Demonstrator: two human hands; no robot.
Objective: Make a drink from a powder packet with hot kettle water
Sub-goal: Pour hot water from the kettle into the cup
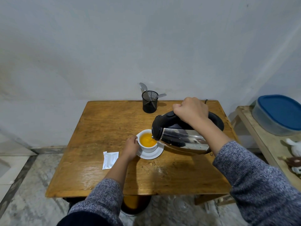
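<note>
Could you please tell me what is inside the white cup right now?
The cup holds orange liquid. The kettle spout covers its right rim, so the stream and any undissolved powder cannot be seen.

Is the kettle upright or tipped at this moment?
Tipped. The kettle leans spout-down over the cup, held by the right hand; orange liquid fills the cup.

Head view: single wide-angle camera, worn high.
Faces forward and down over the table [101, 128] toward the wall [146, 38]; near, both forearms enter from the lower edge.
</note>
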